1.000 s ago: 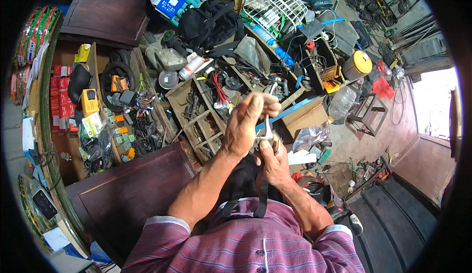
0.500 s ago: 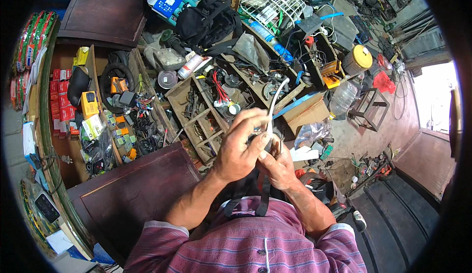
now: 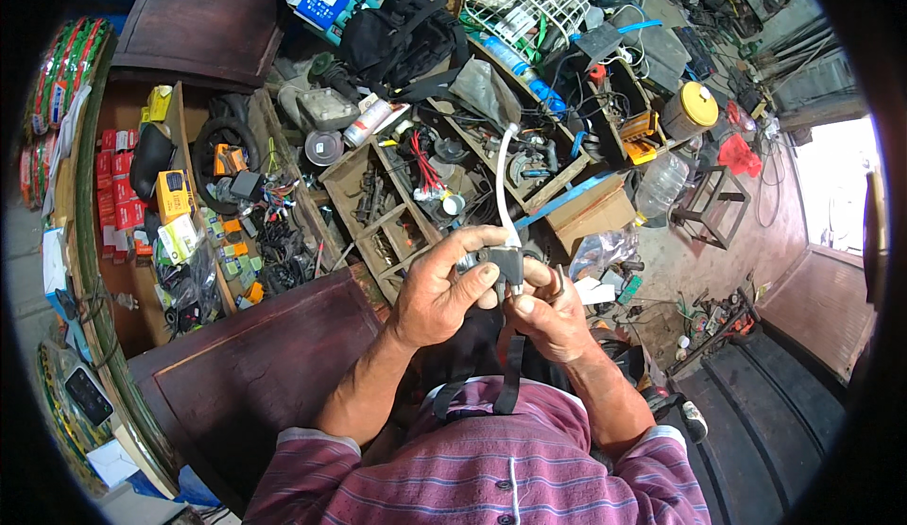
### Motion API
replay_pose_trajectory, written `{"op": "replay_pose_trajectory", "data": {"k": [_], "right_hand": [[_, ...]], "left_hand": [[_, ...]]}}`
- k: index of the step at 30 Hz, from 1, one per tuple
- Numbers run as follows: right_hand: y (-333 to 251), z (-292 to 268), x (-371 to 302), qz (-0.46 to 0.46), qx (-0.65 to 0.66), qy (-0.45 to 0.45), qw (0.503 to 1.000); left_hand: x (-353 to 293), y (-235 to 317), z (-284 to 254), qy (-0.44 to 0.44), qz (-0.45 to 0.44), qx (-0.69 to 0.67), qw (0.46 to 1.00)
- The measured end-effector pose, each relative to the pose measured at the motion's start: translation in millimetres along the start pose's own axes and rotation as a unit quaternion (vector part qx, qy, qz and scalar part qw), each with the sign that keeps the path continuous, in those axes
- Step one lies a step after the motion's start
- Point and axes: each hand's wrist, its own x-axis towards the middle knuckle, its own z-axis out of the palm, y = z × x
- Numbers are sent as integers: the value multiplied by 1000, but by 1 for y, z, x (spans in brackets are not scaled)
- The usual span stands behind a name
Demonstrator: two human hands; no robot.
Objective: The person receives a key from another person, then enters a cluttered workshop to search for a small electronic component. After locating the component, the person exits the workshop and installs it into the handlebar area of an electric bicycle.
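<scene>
Both hands hold one small dark grey block-shaped part (image 3: 507,262) in front of my chest. A white curved tube or lever (image 3: 503,180) rises from its top and ends in a small whitish tip. My left hand (image 3: 439,289) grips the part's left side, thumb in front and index finger along the top. On the lower right, my right hand (image 3: 550,320) pinches it near a small light metal stub, thumb beneath. A thin dark metal piece (image 3: 558,282) shows at the right fingers; its kind is unclear.
Beyond my hands lie wooden divided trays (image 3: 383,260) full of small parts. A brown wooden panel (image 3: 265,374) is at the left. A cardboard box (image 3: 590,213), a metal stool frame (image 3: 709,208) and a yellow-lidded bucket (image 3: 690,111) stand to the right.
The dark part has turned into clearer view between my hands. Its white tube now leans up and left instead of up and right. My left hand has lowered and shifted slightly left.
</scene>
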Motion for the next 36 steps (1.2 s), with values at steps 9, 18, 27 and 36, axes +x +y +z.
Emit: {"op": "replay_pose_trajectory", "data": {"k": [9, 18, 27, 36], "right_hand": [[11, -6, -3, 7, 37, 34, 999], [19, -12, -5, 5, 18, 46, 999], [18, -10, -6, -10, 8, 37, 999], [0, -19, -11, -81, -90, 87, 989]], "left_hand": [[-5, -7, -4, 21, 37, 84, 996], [-11, -8, -8, 25, 34, 38, 998], [-9, -1, -10, 3, 64, 105, 992], [-14, -27, -11, 11, -151, -194, 969]]}}
